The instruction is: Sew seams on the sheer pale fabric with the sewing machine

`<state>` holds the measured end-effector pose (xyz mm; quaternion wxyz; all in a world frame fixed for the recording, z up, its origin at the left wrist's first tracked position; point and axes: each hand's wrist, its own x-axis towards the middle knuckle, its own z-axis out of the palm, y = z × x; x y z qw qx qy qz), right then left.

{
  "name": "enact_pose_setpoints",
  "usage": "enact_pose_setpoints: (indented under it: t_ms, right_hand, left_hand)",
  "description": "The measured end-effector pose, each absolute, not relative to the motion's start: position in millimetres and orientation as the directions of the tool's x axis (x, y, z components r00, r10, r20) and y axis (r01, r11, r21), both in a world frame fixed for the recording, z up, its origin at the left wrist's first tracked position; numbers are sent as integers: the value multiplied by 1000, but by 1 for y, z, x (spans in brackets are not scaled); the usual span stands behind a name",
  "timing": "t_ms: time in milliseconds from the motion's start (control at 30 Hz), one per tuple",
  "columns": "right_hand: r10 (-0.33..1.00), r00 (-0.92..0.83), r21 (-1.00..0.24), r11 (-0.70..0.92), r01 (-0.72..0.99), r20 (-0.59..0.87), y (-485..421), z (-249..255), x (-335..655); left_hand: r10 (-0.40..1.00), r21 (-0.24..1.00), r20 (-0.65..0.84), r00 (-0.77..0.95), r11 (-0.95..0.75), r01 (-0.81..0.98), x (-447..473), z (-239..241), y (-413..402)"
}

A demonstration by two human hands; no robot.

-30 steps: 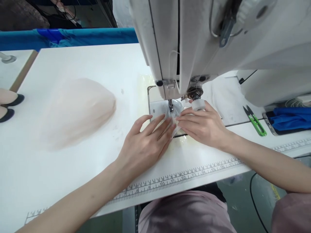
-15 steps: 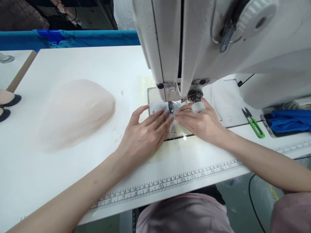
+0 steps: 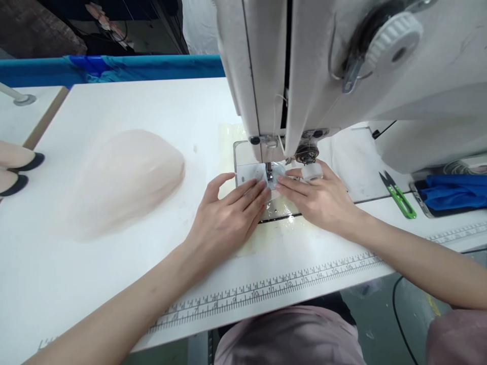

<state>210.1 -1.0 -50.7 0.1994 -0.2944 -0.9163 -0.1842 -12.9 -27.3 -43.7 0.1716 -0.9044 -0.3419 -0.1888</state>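
Note:
My left hand (image 3: 230, 213) lies flat on the metal plate (image 3: 242, 152) of the sewing machine (image 3: 262, 66), fingers stretched out and thumb apart. Its fingertips press a small piece of thin, whitish see-through fabric (image 3: 271, 194) just in front of the presser foot (image 3: 269, 173). From the other side my right hand (image 3: 321, 197) reaches in, fingers extended, with its index and middle fingertips at the right of the foot. The right thumb is hidden. Most of the fabric piece is covered by the fingers, so its outline is unclear.
A pale, sheer, rounded fabric piece (image 3: 129, 177) lies on the white table at left. Green-handled thread snips (image 3: 399, 196) and a phone (image 3: 421, 198) under blue cloth (image 3: 456, 191) lie at right. A printed ruler (image 3: 262, 289) runs along the front edge. Black-tipped pale objects (image 3: 23, 165) sit at far left.
The view has shifted slightly, so everything sits a little lower. A thread loop now shows at the front of the machine head. Both hands stay by the presser foot; less of the fabric shows between the fingertips.

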Motion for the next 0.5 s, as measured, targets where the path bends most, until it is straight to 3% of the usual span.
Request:
enact_pose_setpoints:
  t_ms: [500]
  right_hand:
    - [484,-738,235,738,633,470,3,-50,208]
  left_hand:
    - [645,-71,406,648,-684,726,-12,-45,-23]
